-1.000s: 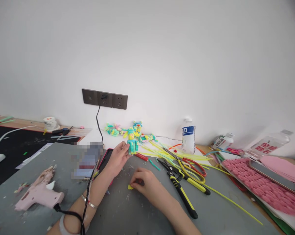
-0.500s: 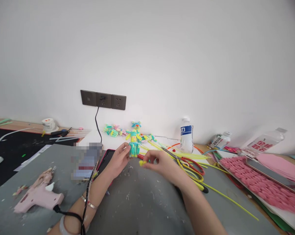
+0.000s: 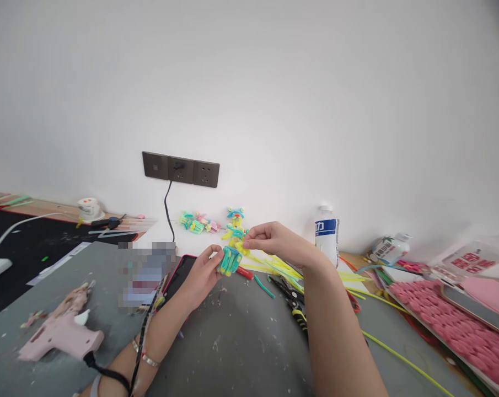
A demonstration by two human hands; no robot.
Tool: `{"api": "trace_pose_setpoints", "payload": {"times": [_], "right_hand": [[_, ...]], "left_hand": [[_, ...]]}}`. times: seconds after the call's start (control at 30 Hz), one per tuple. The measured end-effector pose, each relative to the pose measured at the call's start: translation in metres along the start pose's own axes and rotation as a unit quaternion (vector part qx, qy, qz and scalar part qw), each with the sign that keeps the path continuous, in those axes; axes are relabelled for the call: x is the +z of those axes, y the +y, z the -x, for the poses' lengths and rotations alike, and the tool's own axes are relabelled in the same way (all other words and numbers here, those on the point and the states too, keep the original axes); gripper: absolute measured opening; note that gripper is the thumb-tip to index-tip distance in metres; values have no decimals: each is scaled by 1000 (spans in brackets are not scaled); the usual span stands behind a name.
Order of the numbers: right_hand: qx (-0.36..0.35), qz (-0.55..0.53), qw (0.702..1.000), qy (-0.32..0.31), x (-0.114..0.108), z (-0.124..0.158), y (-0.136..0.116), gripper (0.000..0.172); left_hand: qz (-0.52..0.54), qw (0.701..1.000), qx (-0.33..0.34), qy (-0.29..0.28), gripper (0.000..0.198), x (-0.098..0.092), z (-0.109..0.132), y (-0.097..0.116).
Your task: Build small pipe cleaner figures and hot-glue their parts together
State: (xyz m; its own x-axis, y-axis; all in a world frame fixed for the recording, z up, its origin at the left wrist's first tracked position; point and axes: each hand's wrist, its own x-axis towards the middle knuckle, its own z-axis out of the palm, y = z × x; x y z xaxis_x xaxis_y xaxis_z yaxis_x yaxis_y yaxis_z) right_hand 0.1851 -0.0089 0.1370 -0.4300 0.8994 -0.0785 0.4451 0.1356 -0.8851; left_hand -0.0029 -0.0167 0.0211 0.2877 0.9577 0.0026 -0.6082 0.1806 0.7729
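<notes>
My left hand (image 3: 203,277) pinches the teal lower part of a small pipe-cleaner figure (image 3: 230,261), held above the grey mat. Higher up, the figure turns yellow with teal bands. Thumb and forefinger of my right hand (image 3: 276,241) are closed at the yellow part's right side, where a small yellow piece (image 3: 244,249) shows; whether it is joined to the figure cannot be seen. A blue-and-yellow head with a red spot (image 3: 235,215) appears just above, and I cannot tell if it belongs to the same figure. A red-handled tool (image 3: 245,272) and a teal pipe-cleaner piece (image 3: 264,286) lie below.
A pink glue gun (image 3: 63,331) with a black cord lies left. Pliers (image 3: 296,311) and yellow pipe cleaners (image 3: 402,358) are by my right forearm. More pastel figures (image 3: 197,222) lie by the wall. A white bottle (image 3: 327,234) stands behind; pink woven material (image 3: 447,325) is right.
My right hand has moved up and forward, bringing the yellow piece to the figure's side. The figure has tilted in my left hand. The view has shifted slightly, and my right arm now covers the scissors.
</notes>
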Motion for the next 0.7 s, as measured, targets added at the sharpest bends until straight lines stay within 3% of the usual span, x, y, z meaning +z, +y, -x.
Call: {"api": "trace_pose_setpoints", "payload": {"times": [0.27,0.7], "right_hand": [[16,36,998,-51,2,-4,-4,38],[3,64,996,-60,8,-10,1,30]], "left_hand": [[18,999,2,32,36,1,3,-1],[31,999,-16,34,36,4,7,1]]}}
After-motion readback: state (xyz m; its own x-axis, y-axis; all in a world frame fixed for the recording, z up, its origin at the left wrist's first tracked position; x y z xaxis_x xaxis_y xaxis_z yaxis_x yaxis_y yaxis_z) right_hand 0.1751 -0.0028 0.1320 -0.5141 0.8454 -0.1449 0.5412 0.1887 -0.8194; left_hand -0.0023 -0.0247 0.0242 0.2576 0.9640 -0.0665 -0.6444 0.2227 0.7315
